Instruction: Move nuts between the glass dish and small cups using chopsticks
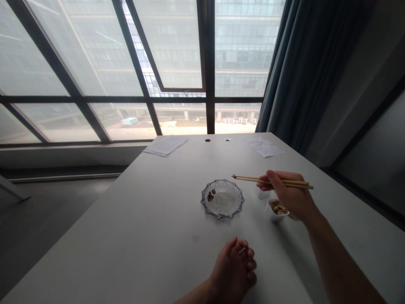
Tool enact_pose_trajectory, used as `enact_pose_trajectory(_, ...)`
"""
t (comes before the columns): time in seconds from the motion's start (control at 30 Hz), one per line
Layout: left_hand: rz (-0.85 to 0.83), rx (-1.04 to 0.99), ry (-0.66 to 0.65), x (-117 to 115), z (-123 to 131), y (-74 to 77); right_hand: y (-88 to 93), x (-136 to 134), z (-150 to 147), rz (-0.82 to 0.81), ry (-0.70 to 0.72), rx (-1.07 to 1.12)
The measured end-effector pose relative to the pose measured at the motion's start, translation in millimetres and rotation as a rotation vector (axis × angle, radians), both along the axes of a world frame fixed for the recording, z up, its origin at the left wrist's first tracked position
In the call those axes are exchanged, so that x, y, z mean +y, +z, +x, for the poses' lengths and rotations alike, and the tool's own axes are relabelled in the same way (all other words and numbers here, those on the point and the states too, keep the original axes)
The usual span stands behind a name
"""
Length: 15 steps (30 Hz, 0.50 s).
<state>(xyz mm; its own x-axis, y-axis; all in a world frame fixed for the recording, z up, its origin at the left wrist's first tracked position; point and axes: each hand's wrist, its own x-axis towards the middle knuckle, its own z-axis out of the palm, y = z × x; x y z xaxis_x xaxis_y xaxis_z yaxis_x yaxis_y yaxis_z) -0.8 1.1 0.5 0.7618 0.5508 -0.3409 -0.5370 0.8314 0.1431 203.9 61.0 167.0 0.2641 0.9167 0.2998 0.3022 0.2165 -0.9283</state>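
My right hand (287,190) is closed round a pair of wooden chopsticks (253,179) that point left over the table. At their tips is a small dark piece (233,176), too small to name. Left of the hand and below the tips sits a scalloped clear glass dish (238,207) with several brown pieces (211,194) in it, at its left side. A small white bowl (276,216) of light brown, nut-like pieces (278,207) stands under my right hand. My left hand (234,268) rests near the table's front, fingers loosely curled and slightly apart, holding nothing.
Another white container (262,193) is partly hidden behind my right hand. Papers lie on the white table (152,211) at the far left (166,145) and far right (266,147). Beyond the table are large windows and a dark blue curtain (294,71).
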Motion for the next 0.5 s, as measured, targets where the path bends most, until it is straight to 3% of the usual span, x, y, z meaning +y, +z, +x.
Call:
enact_pose_trajectory(0.13,-0.003,0.003,0.0,1.3,-0.7,0.6,1.7,-3.9,-0.9,0.02,0.005,-0.005)
enact_pose_trajectory(0.37,-0.011,-0.001,-0.001,0.7,-0.1,1.7,-8.8,-0.4,-33.8,-0.01,0.273,-0.469)
enact_pose_trajectory(0.5,-0.013,-0.002,-0.004,0.6,0.1,0.2,-11.6,-0.6,-41.7,-0.009,0.343,-0.568)
